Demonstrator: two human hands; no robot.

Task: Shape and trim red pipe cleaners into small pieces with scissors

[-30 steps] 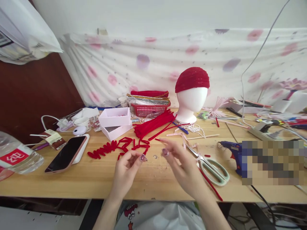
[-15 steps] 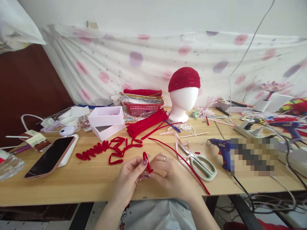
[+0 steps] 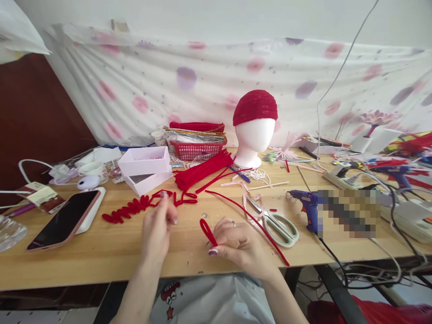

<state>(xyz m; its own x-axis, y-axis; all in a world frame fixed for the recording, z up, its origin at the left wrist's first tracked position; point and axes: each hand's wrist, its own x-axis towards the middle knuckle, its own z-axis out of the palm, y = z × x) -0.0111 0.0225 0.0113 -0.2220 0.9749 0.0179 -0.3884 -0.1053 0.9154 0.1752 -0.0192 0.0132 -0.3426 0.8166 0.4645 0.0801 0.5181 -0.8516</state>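
My right hand (image 3: 239, 243) pinches a red pipe cleaner (image 3: 207, 231) bent into a narrow loop, its closed end pointing up and left. My left hand (image 3: 157, 229) is off to the left, with the index finger stretched toward a group of bent red pipe cleaners (image 3: 162, 198); whether it touches them I cannot tell. Nothing shows in that hand, though some of its fingers are hidden. Left of the group lies a row of small red loops (image 3: 126, 209). One straight red pipe cleaner (image 3: 248, 216) runs diagonally beside green-handled scissors (image 3: 278, 227).
A bundle of red pipe cleaners (image 3: 202, 171) lies before a red basket (image 3: 199, 150). Behind stands a white mannequin head (image 3: 253, 139) with a red cap (image 3: 256, 108). A blue glue gun (image 3: 307, 207) is on the right, a phone (image 3: 65, 218) and white boxes (image 3: 145, 164) on the left.
My left hand has let go of the red loop and moved left toward the bent pieces. The loop stays in my right hand. The view has shifted slightly.
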